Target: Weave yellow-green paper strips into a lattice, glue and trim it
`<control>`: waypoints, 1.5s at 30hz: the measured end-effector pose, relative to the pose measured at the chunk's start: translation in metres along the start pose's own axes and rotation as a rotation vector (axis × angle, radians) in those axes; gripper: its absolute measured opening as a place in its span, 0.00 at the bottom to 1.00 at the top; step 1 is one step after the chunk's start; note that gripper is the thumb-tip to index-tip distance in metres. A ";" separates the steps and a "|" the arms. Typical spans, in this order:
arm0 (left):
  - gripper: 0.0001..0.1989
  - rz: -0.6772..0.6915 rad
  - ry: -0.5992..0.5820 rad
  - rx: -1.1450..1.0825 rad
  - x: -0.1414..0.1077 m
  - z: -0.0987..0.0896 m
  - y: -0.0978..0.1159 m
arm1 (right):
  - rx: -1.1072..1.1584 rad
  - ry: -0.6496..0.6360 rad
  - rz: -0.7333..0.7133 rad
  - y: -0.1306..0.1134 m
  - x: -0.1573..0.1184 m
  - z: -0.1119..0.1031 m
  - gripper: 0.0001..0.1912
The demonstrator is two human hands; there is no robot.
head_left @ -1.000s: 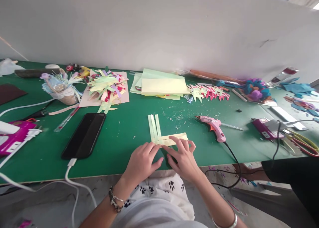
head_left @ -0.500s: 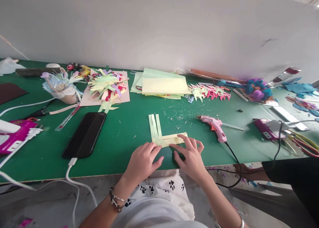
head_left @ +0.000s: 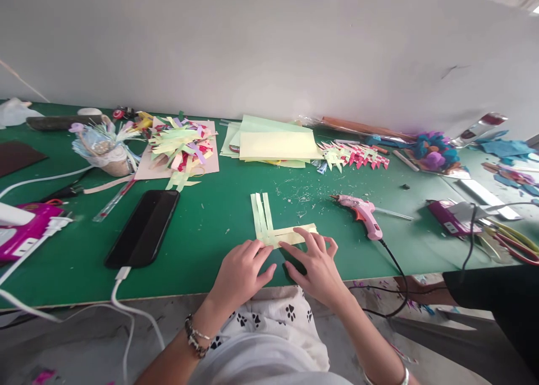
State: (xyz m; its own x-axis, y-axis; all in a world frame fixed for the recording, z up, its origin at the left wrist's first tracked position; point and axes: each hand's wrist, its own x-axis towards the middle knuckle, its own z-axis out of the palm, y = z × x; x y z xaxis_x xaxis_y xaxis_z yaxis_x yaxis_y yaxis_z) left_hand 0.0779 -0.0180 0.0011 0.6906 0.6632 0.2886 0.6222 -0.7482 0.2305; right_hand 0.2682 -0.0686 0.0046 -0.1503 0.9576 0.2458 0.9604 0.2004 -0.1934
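Observation:
Pale green paper strips [head_left: 261, 214] run away from me on the green table and cross pale yellow strips [head_left: 297, 233] that reach to the right, forming an L with a woven corner. My left hand [head_left: 244, 270] rests its fingertips on that corner, thumb held apart. My right hand [head_left: 315, 264] has its fingers spread, with fingertips on the yellow strips just right of the crossing. Neither hand is closed round the paper; the corner is partly hidden under the left fingers.
A pink glue gun [head_left: 362, 212] with a black cord lies to the right. On the left is a black phone [head_left: 144, 228] on a white cable. Behind are stacked paper sheets [head_left: 278, 145], a heap of paper strips [head_left: 181, 143] and a red-and-white woven piece [head_left: 362, 155]. Scissors [head_left: 516, 242] lie far right.
My right hand has slid slightly left along the yellow strips, nearer the woven corner. My left hand stays in place.

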 end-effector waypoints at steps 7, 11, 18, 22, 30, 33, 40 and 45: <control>0.12 0.004 -0.001 -0.016 0.000 -0.001 0.000 | -0.009 0.008 0.065 0.011 -0.006 -0.001 0.15; 0.12 -0.001 -0.003 -0.027 -0.001 0.001 -0.001 | -0.032 0.019 0.105 0.021 -0.010 -0.002 0.15; 0.12 0.005 0.012 -0.015 0.000 0.001 -0.001 | -0.078 0.048 0.140 0.031 -0.013 -0.005 0.15; 0.12 0.007 0.009 -0.014 0.000 0.000 -0.001 | -0.089 0.063 0.173 0.036 -0.014 -0.008 0.14; 0.12 0.004 0.010 -0.028 0.000 0.000 -0.001 | -0.059 0.056 0.148 0.049 -0.017 -0.008 0.14; 0.12 -0.001 0.006 -0.037 0.000 0.000 -0.001 | 0.035 0.046 0.184 0.052 -0.009 -0.009 0.14; 0.12 -0.008 0.030 -0.022 -0.001 -0.001 0.000 | 0.110 -0.094 0.039 0.037 0.036 -0.006 0.15; 0.13 -0.050 0.021 -0.031 -0.001 -0.001 0.000 | 0.156 -0.230 -0.033 0.034 0.054 -0.005 0.09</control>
State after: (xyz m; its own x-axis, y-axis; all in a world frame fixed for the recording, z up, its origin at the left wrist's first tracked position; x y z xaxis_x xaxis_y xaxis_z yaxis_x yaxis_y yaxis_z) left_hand 0.0773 -0.0187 0.0021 0.6507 0.6995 0.2956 0.6440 -0.7146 0.2733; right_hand 0.2938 -0.0110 0.0158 -0.2469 0.9684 0.0360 0.9093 0.2444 -0.3370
